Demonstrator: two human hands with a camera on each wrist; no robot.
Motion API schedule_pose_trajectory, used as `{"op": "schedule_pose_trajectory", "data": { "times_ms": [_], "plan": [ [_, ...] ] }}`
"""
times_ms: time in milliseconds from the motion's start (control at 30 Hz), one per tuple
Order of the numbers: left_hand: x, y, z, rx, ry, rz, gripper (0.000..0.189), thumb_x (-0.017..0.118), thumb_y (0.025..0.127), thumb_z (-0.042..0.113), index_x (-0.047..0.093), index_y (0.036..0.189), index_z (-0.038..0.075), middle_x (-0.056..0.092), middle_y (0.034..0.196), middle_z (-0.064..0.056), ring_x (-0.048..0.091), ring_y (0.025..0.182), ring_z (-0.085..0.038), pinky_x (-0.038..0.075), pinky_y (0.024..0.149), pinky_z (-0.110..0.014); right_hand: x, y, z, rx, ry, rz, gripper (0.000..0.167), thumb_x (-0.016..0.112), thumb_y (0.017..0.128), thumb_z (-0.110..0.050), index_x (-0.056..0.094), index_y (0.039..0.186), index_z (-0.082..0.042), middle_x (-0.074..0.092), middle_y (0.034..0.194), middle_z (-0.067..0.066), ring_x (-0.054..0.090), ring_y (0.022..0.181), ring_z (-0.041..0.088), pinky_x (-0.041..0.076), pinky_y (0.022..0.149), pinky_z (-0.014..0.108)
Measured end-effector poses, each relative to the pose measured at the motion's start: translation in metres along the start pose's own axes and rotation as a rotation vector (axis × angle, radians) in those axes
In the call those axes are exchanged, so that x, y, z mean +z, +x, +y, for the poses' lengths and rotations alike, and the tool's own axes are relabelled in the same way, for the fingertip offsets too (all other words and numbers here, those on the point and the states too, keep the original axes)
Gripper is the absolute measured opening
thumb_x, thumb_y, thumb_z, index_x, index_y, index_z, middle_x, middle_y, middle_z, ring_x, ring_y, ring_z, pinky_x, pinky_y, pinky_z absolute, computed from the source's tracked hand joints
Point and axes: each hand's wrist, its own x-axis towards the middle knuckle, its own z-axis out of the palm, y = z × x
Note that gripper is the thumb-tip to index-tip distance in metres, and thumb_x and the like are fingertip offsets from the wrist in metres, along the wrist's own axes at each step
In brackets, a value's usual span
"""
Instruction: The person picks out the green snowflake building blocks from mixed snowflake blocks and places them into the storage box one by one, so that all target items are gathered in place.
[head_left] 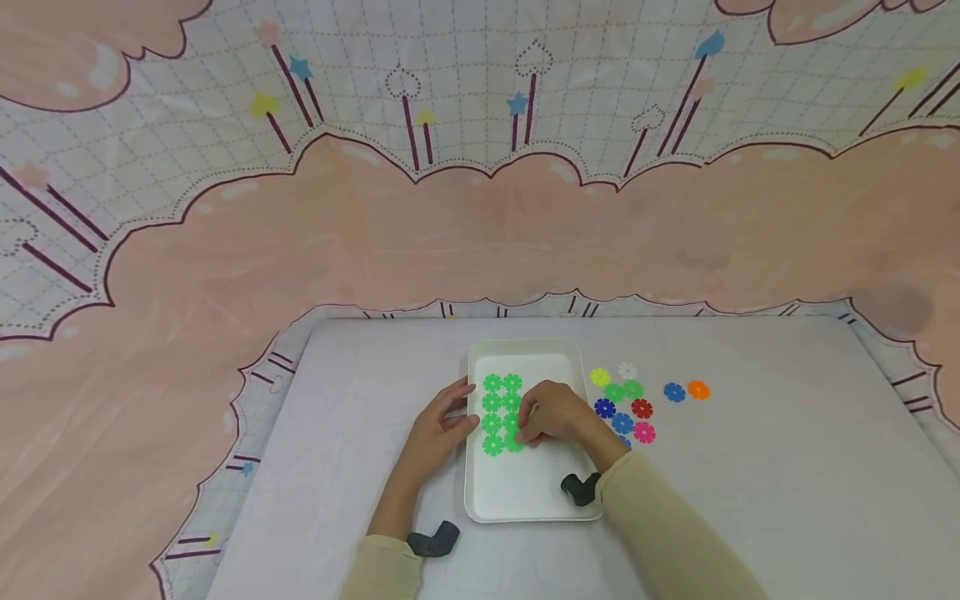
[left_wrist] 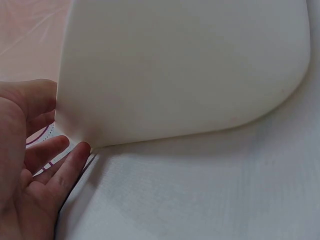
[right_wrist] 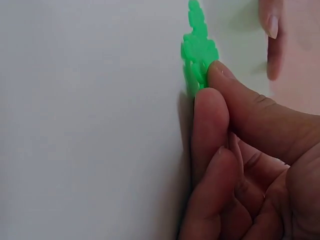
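A white tray [head_left: 534, 492] holds two columns of green snowflake discs [head_left: 491, 423]. My right hand [head_left: 553, 412] is over the right column, partly hiding it. Its thumb and index finger pinch a green snowflake disc [right_wrist: 199, 50] at the column's near end. Against the tray's left side rests my left hand [head_left: 438, 429], its fingers loosely bent and spread. The left wrist view shows its fingertips [left_wrist: 80, 150] touching the tray's outer wall [left_wrist: 185, 70].
Right of the tray lie loose discs: yellow [head_left: 600, 377], white [head_left: 627, 371], green [head_left: 633, 389], dark blue [head_left: 604, 407], red [head_left: 642, 408], blue [head_left: 622, 423] and pink [head_left: 644, 432]. Farther right are a blue disc [head_left: 674, 392] and an orange disc [head_left: 699, 390]. A white cloth [head_left: 360, 392] covers the table.
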Motion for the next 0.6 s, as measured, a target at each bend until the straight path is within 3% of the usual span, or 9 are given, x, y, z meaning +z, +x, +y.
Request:
{"op": "schedule_pose_trajectory", "data": {
  "times_ms": [600],
  "plan": [
    [-0.0009,0.0001,-0.0008,0.01,-0.007,-0.008,0.051,0.073,0.096,0.024,0.058,0.144,0.016,0.044,0.16,0.008,0.054,0.138,-0.023,0.055,0.103,-0.021,-0.0001,0.0086,0.0046,0.006,0.007,-0.052,0.022,0.092,0.072,-0.013,0.071,0.076,-0.012,0.07,0.069,0.002,0.068,0.058,0.014,0.049,0.053,0.021]
  ]
}}
